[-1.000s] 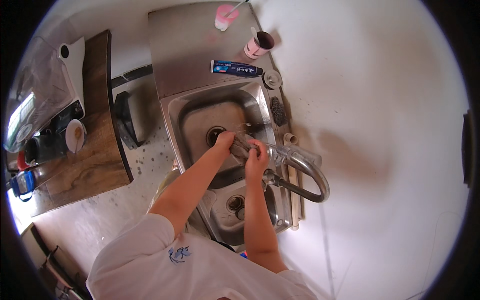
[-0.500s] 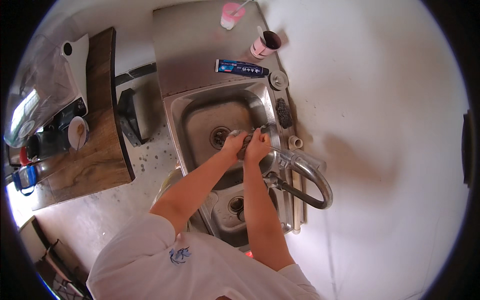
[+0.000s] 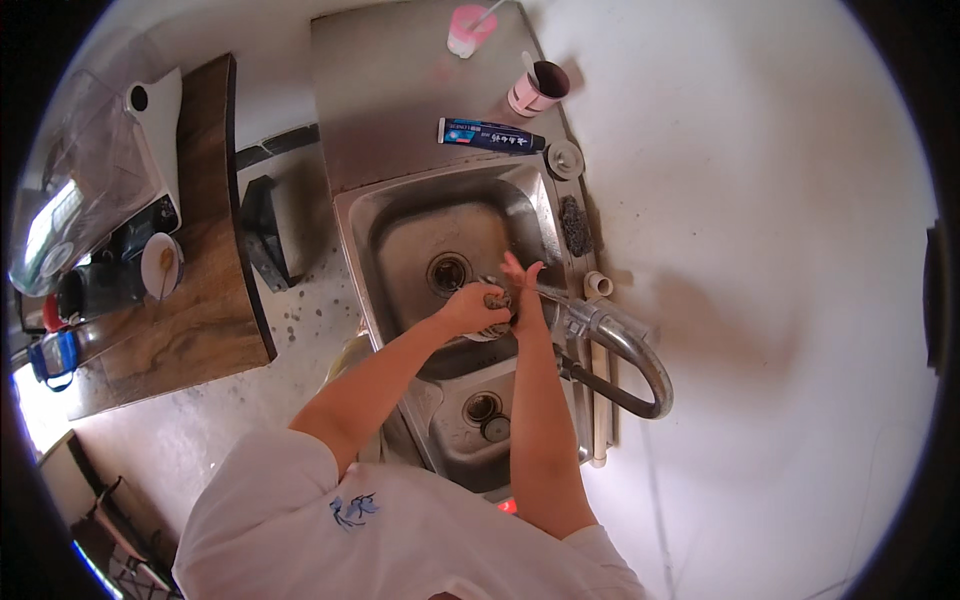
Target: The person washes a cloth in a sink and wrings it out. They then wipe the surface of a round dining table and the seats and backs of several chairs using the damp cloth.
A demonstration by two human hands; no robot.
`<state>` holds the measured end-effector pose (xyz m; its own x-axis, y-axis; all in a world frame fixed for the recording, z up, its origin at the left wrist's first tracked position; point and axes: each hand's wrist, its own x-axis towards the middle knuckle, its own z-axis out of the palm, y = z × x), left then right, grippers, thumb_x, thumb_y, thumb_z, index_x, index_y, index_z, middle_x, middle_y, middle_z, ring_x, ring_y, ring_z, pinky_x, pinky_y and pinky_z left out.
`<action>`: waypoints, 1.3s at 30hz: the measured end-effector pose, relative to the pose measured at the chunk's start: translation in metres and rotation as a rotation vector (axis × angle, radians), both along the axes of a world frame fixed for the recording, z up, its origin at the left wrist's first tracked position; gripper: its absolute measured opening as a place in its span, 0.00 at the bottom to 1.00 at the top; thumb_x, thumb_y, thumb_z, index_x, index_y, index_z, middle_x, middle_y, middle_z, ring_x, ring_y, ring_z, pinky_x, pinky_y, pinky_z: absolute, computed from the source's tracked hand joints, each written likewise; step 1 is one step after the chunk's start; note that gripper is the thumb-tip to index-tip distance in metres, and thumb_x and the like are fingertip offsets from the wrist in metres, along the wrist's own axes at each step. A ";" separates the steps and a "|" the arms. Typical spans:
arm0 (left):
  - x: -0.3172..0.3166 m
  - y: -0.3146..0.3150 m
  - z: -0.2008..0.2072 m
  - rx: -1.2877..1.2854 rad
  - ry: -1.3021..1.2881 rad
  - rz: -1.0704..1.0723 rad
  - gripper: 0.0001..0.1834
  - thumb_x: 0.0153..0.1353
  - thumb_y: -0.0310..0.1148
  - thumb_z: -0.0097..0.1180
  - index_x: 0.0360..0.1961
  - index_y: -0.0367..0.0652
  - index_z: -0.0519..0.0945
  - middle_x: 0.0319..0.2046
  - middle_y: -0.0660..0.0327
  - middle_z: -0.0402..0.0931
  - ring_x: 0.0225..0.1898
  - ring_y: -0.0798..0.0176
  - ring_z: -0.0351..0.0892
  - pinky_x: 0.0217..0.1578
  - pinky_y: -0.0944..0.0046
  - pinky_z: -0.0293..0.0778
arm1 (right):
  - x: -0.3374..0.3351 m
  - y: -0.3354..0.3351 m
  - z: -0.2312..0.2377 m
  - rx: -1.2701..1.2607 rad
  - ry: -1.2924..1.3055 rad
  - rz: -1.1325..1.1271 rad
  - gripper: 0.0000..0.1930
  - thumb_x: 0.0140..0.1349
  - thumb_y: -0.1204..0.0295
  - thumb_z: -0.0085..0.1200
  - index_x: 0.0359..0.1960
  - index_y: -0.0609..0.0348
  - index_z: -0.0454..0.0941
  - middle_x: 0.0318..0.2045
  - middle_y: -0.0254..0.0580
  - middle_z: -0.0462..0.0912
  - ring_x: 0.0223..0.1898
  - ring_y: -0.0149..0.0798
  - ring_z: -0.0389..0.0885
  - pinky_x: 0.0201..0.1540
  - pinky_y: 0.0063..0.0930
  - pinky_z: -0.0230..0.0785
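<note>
Handwork over the larger sink basin (image 3: 402, 236), judged underway: the greyish cloth (image 3: 497, 300) is bunched near the tap (image 3: 646, 362) and not yet set down; what remains cannot be told. Your left hand (image 3: 476, 308) is clamped around the cloth; your right hand (image 3: 522, 275) stands open, fingers spread, just beside it, contact unclear

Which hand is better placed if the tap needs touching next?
Probably the right hand: it looks open and is nearer the tap, while the left hand grips the crumpled cloth.
</note>
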<state>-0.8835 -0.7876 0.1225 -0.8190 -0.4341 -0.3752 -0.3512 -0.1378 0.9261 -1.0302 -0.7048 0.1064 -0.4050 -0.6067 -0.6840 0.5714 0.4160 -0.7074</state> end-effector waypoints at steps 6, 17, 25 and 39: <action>0.001 -0.034 0.012 0.048 -0.041 0.137 0.21 0.52 0.43 0.64 0.41 0.43 0.75 0.36 0.53 0.77 0.39 0.52 0.78 0.42 0.56 0.73 | 0.002 0.008 -0.020 0.199 0.346 0.124 0.40 0.60 0.34 0.56 0.56 0.61 0.76 0.51 0.41 0.79 0.53 0.37 0.76 0.56 0.33 0.68; 0.003 -0.022 -0.002 1.420 0.105 0.346 0.37 0.66 0.59 0.54 0.70 0.52 0.65 0.65 0.56 0.66 0.64 0.50 0.68 0.59 0.39 0.69 | 0.076 -0.013 0.107 -0.013 0.858 0.258 0.21 0.62 0.61 0.65 0.51 0.61 0.77 0.44 0.53 0.81 0.45 0.52 0.81 0.50 0.39 0.72; -0.017 -0.015 -0.037 1.148 -0.231 0.588 0.48 0.61 0.56 0.64 0.75 0.51 0.54 0.58 0.57 0.73 0.55 0.54 0.75 0.50 0.45 0.73 | 0.116 -0.013 0.067 0.024 1.396 0.180 0.16 0.62 0.58 0.64 0.32 0.59 0.79 0.31 0.44 0.80 0.31 0.50 0.81 0.35 0.39 0.73; -0.012 -0.016 -0.019 1.239 0.046 0.651 0.24 0.68 0.41 0.59 0.61 0.42 0.72 0.50 0.56 0.79 0.49 0.58 0.80 0.44 0.56 0.78 | 0.108 -0.040 0.026 0.020 1.231 -0.265 0.23 0.68 0.55 0.59 0.23 0.65 0.79 0.19 0.51 0.79 0.22 0.47 0.75 0.28 0.39 0.67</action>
